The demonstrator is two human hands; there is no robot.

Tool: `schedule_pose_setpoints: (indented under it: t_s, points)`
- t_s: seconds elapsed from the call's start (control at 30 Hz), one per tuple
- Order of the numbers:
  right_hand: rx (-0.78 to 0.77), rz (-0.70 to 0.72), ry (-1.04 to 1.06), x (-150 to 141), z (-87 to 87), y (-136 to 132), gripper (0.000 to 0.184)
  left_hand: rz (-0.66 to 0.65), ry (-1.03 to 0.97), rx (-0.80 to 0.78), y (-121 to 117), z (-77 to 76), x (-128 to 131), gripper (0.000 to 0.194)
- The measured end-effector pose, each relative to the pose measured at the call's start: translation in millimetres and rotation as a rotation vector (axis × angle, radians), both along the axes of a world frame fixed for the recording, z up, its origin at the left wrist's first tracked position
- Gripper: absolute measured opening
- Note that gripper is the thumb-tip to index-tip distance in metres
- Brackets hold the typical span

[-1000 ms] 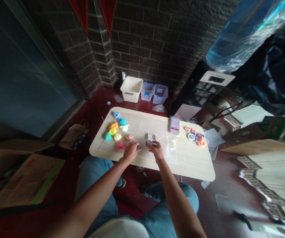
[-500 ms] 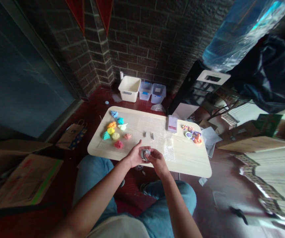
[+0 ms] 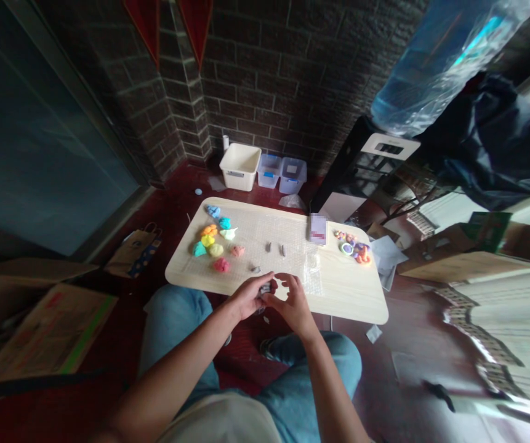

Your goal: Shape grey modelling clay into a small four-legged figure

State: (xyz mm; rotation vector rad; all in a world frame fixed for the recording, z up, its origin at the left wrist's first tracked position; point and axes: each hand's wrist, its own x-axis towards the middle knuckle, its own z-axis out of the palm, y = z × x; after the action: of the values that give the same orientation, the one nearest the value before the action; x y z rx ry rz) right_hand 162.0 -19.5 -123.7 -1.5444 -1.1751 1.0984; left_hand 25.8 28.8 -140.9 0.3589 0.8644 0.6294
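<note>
My left hand (image 3: pixel 248 296) is closed around a lump of grey modelling clay (image 3: pixel 267 288) above the near edge of the table. My right hand (image 3: pixel 293 303) meets it from the right, its thumb against the clay and its other fingers curved above. Part of the lump is hidden by the fingers. Just beyond my left hand, a small grey clay piece (image 3: pixel 256 269) lies on the bubble wrap (image 3: pixel 265 227). Two thin grey clay strips (image 3: pixel 282 250) rest farther back.
Several coloured clay lumps (image 3: pixel 209 240) sit at the table's left. Orange and purple clay shapes (image 3: pixel 361 253) lie at the right, near an upright pale card or box (image 3: pixel 318 229). Bins (image 3: pixel 240 167) stand by the wall beyond the table (image 3: pixel 352 301), beside a water dispenser (image 3: pixel 345 166).
My left thumb has come down over the grey clay, and my right fingers have lifted and spread a little. The small grey piece beyond my left hand now shows.
</note>
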Motion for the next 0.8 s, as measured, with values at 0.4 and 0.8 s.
schedule_pose_setpoints:
  t_s: [0.4, 0.8]
  points:
    - [0.174, -0.304, 0.066, -29, 20.9, -5, 0.044, 0.259, 0.013, 0.194, -41, 23.0, 34, 0.041]
    - [0.238, -0.057, -0.152, -54, 34.8, -41, 0.058, 0.354, -0.474, -0.064, -59, 62.4, 34, 0.06]
